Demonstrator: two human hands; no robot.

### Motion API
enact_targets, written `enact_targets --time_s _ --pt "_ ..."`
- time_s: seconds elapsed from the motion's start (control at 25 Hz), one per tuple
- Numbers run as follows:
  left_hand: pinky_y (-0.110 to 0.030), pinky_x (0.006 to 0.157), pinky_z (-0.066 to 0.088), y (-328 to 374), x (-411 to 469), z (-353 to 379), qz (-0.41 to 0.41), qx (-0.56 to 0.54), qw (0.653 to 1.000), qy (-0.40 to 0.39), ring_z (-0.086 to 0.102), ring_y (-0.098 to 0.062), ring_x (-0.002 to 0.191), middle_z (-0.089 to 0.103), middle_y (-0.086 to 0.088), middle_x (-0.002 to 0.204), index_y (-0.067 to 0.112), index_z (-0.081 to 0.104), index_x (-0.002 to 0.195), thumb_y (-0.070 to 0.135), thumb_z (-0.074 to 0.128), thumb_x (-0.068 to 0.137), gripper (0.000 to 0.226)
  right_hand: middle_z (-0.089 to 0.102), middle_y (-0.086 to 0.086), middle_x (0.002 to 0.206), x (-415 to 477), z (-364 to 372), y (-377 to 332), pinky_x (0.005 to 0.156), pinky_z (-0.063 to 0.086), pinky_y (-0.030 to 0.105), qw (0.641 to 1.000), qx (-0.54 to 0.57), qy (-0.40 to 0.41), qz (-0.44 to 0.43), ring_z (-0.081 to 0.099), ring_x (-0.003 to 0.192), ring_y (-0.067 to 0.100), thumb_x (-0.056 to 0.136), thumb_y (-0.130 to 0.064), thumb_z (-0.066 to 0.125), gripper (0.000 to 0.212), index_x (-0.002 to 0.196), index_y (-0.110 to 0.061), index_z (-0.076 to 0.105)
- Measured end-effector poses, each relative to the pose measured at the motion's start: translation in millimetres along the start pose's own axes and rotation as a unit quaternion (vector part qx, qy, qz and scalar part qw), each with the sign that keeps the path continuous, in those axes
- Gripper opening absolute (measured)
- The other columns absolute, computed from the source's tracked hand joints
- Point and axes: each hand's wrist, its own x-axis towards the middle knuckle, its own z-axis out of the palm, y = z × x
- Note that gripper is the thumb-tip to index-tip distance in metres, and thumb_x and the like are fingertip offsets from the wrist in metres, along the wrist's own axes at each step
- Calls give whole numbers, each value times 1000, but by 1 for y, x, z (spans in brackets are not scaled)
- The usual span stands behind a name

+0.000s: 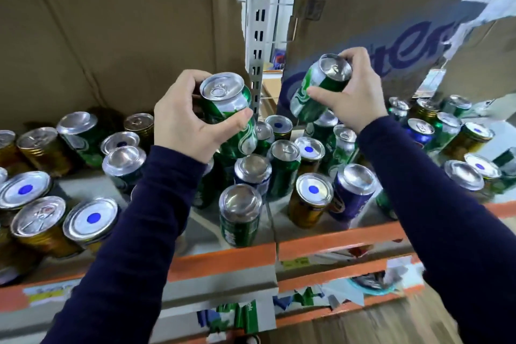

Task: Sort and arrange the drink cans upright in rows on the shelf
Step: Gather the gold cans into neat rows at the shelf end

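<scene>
My left hand grips a green can by its upper part, tilted, held above the cans in the middle of the shelf. My right hand holds a second green can, tilted with its silver end toward me, a little higher and to the right. Below both hands stand several green, gold and blue cans, mostly on end, some with a blue dot on the silver end. A green can stands nearest the front edge.
The shelf has an orange front beam. Brown cardboard rises behind the left cans, and a torn printed cardboard box behind the right ones. A white slotted upright stands between them. More cans crowd the left and far right.
</scene>
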Motion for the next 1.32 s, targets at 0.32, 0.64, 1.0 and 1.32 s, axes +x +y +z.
enact_targets --time_s 0.32,0.64,1.0,1.32 --pt "-9 76 41 -19 29 22 -17 -13 999 -24 55 0 85 60 15 92 16 57 98 42 78 66 46 52 16 126 62 47 46 82 35 28 976 -157 -148 -2 49 112 29 69 -38 82 80 128 -6 39" --pt "-17 74 47 -6 26 40 -46 14 998 -30 58 -2 83 62 13 90 19 56 98 44 80 62 51 59 10 125 79 67 81 89 47 36 915 -253 -314 -3 55 112 29 67 -45 79 75 127 -11 50" --pt "-29 74 50 50 1 85 -52 38 998 -23 60 -11 84 64 7 92 15 56 101 51 76 62 57 63 7 122 53 -1 100 95 42 30 949 -130 -280 -66 56 113 22 87 -32 62 41 124 -13 60" --pt "-20 70 46 102 -8 173 -52 -55 996 -52 55 -8 80 58 4 92 12 52 99 48 73 62 55 70 2 97 18 -89 149 75 39 10 971 -92 -219 -41 61 86 12 85 -21 65 25 109 -16 69"
